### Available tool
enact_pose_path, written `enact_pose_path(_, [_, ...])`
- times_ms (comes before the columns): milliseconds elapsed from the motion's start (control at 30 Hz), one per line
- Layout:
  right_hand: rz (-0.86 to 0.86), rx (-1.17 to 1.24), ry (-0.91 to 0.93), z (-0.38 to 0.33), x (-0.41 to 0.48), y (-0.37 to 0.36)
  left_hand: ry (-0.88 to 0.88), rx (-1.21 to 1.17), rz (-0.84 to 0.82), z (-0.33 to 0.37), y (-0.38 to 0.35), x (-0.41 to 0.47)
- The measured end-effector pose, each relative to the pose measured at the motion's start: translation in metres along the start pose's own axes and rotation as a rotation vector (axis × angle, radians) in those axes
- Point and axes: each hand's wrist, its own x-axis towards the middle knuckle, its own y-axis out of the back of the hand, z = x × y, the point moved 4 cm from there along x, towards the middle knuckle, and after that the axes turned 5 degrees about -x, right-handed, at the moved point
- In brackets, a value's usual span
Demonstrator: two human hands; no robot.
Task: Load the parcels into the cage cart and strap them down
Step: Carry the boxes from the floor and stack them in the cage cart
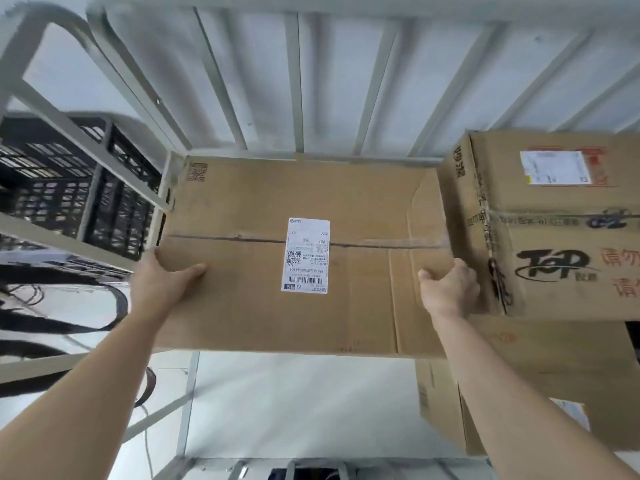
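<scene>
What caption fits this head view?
Both hands, left hand and right hand, lower a labelled parcel into the cage cart.

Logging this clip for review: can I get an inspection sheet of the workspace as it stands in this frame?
Surface: pale cart floor, bare below the held box.
Job's things: large flat box with white label, held in the cage cart; stacked boxes at right.
Clutter: black crate outside the bars.
Grippers: left hand and right hand grip the box's side edges.
Cables: dark straps or cords at left, unclear which.
Surroundings: pale wall behind the bars.
</scene>
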Motion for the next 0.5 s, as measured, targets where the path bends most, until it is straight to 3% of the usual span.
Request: enact_pose_path(500, [-0.028, -0.08, -0.023, 0.028, 0.081, -0.154, 0.036, 0.111, -0.104, -0.088, -0.13, 0.103])
